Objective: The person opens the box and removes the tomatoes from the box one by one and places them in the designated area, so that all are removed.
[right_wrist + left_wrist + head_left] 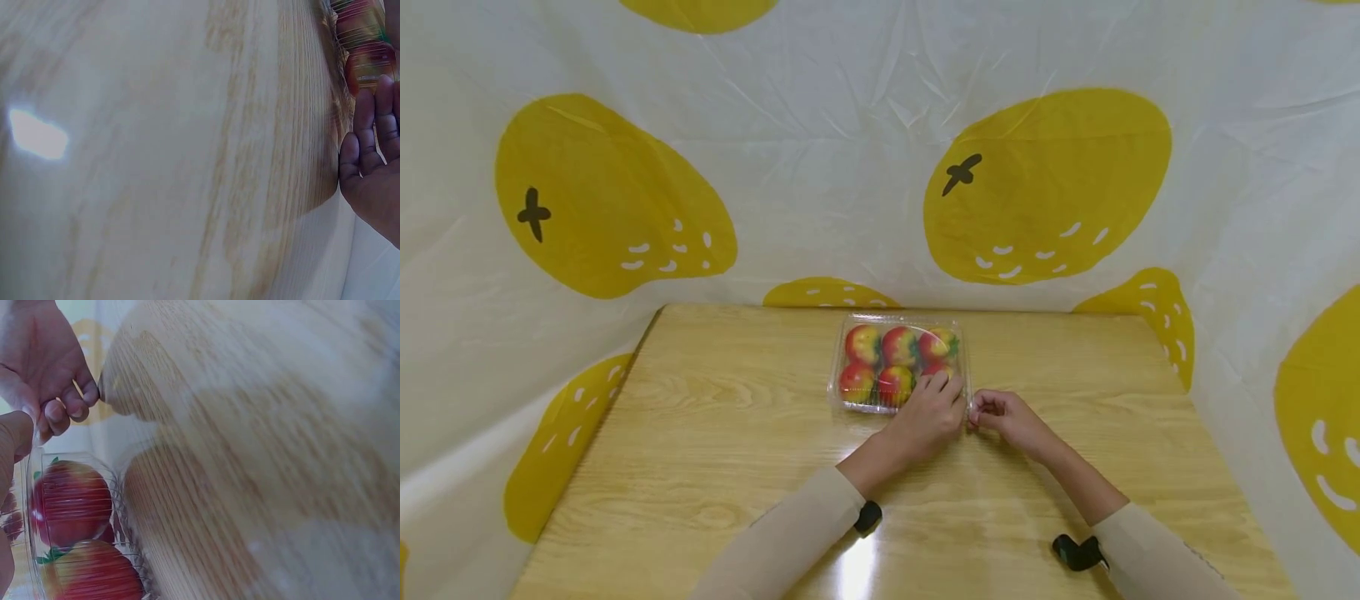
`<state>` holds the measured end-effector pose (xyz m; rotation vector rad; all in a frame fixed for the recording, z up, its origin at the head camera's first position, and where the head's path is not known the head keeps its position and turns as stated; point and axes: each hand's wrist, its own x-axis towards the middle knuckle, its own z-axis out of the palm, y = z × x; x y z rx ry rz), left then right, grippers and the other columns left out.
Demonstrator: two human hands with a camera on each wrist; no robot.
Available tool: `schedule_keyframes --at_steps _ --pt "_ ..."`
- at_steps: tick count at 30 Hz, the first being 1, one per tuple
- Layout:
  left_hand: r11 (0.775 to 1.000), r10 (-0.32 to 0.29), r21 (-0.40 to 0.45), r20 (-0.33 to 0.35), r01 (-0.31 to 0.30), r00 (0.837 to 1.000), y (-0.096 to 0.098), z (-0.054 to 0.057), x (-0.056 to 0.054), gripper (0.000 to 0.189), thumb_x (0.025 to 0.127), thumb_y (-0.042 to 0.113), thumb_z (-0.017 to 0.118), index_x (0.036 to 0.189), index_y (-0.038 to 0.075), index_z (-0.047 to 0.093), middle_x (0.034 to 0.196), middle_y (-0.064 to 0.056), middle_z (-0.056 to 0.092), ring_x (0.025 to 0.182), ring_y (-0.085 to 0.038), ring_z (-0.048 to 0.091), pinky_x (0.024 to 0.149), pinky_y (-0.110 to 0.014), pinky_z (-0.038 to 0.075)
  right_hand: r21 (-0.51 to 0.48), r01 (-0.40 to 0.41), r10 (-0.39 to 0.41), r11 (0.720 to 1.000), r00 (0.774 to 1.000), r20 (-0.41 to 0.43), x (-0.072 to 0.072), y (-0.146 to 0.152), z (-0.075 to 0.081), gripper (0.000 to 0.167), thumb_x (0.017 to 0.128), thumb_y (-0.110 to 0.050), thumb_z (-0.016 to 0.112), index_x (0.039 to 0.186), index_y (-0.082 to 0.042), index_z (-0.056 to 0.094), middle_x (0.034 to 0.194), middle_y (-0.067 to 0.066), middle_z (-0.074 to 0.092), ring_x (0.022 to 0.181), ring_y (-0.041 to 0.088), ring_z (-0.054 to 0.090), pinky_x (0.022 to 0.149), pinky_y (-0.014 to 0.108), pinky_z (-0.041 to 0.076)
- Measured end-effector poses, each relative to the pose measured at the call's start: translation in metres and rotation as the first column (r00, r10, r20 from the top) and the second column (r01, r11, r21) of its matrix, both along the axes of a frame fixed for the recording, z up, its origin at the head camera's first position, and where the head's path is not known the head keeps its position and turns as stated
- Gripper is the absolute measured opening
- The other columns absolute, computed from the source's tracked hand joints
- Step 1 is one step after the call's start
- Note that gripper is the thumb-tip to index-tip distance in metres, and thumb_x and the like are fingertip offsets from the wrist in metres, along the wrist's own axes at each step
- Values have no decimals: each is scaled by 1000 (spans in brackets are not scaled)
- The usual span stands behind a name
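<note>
A clear plastic clamshell box holds several red-and-yellow fruits with bits of green, set in two rows. Its lid lies over them. My left hand is over the box's front right corner, its fingers bent on the lid and its thumb at the edge; it hides part of one fruit. Just to the right, my right hand pinches the box's corner edge between thumb and fingers. In the left wrist view the right hand meets the left thumb at that corner. The right wrist view cuts off the right hand.
The box stands near the back edge of a wooden table. Behind and beside the table hangs a white cloth printed with large yellow fruit shapes. A black wrist device sits at the right sleeve, another at the left.
</note>
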<state>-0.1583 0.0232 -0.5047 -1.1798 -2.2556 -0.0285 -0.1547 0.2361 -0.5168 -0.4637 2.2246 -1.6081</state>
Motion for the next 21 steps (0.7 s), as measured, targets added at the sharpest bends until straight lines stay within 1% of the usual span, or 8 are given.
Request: schedule_keyframes --at_steps 5,11,15,18,21 --pt "1000 0 -2 -4 0 1000 0 0 1 16 101 12 60 87 14 68 103 -1 60 87 -19 45 70 -28 45 1 -3 3 1000 1000 12 1 0 1 13 100 -2 61 96 10 59 92 19 63 86 21 62 76 27 55" --pt "1000 4 12 -11 -4 1000 1 0 0 16 100 11 60 86 13 68 102 -1 60 86 -19 45 70 -28 46 4 3 -3 1000 1000 -4 0 0 0 11 100 -2 61 96 8 60 92 19 63 86 23 63 78 28 56" --pt "1000 11 -1 -3 -11 1000 0 0 1 15 100 12 61 87 13 68 103 -1 60 86 -19 45 70 -27 46 11 1 -1 1000 1000 -4 -1 0 0 11 100 -2 61 96 8 60 93 21 63 86 24 63 78 29 56" --pt "1000 10 -5 15 -10 1000 0 1 1 13 100 12 61 89 13 68 105 -2 60 87 -19 45 71 -27 46 13 4 -4 1000 1000 2 -1 -1 0 11 100 -3 61 96 7 61 94 23 63 88 27 64 79 30 57" --pt "1000 2 15 31 -2 1000 0 4 0 7 97 12 65 91 11 69 103 -2 60 87 -19 46 70 -27 46 25 5 -5 1000 1000 -11 -2 -1 -1 11 100 -3 62 95 6 62 94 23 64 88 29 64 80 29 57"
